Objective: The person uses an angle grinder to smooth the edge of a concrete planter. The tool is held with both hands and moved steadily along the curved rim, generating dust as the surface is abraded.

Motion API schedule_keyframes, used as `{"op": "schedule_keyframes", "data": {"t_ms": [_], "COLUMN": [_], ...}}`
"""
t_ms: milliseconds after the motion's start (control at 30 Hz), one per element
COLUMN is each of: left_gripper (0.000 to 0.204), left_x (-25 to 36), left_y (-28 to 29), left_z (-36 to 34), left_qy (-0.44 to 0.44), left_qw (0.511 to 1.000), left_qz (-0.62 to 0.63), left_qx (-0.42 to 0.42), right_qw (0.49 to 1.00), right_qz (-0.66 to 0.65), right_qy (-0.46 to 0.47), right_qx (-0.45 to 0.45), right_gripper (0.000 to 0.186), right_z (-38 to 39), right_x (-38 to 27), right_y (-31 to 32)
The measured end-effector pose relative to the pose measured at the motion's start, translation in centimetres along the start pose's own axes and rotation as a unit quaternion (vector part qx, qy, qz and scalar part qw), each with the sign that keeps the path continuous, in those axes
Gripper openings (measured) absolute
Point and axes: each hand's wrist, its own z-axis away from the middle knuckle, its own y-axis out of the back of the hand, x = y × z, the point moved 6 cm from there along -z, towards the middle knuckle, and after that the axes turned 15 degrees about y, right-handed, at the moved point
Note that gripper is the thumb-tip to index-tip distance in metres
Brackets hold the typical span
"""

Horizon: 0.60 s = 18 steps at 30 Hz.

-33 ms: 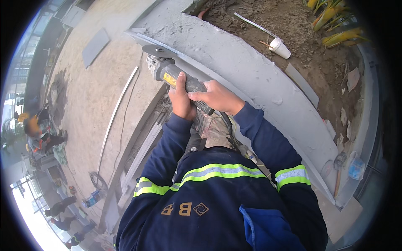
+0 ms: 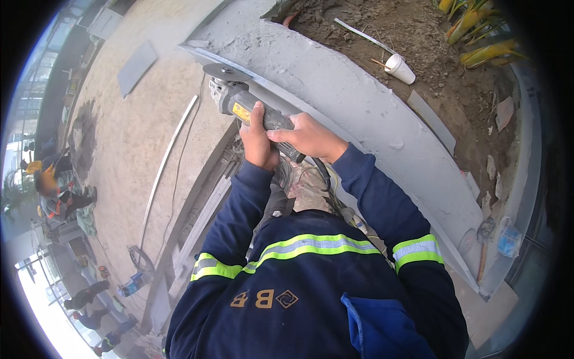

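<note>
Holding a grey metal-bodied angle grinder [image 2: 251,110] with both hands here — the left hand [image 2: 258,143] is wrapped tight round the body just behind the yellow label, and the right hand [image 2: 308,136] is closed over the rear handle where the black cord comes out. Both are properly clenched on it, no loose fingers that I can see.

The grinder's flat round disc [image 2: 226,72] sits right at the outer edge of the curved grey concrete wall [image 2: 359,102], seemingly touching it, though I can't tell for sure. Beyond the wall there's brown soil with a white foam cup [image 2: 399,68] lying on it, well away from the grinder.

My guess on handling: rigid, fairly heavy at the head end, and it'll want to kick and twist — so two firm hands on body and rear handle, well clear of the disc, looks like the right hold.
</note>
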Motion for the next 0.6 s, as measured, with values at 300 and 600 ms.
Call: {"op": "schedule_keyframes", "data": {"t_ms": [300,600], "left_gripper": [0.05,0.048], "left_x": [-0.4,-1.7], "left_y": [0.6,-0.7], "left_z": [-1.7,0.2], "left_qy": [0.064,0.082], "left_qw": [0.991,0.99], "left_qz": [0.072,0.095], "left_qx": [-0.096,-0.069], "right_qw": [1.0,0.998], "right_qz": [0.003,0.038], "right_qy": [-0.005,0.025], "right_qx": [0.015,0.042], "right_gripper": [0.053,0.053], "right_z": [-1.1,1.5], "right_x": [0.8,-0.2], "right_y": [0.0,0.2]}}
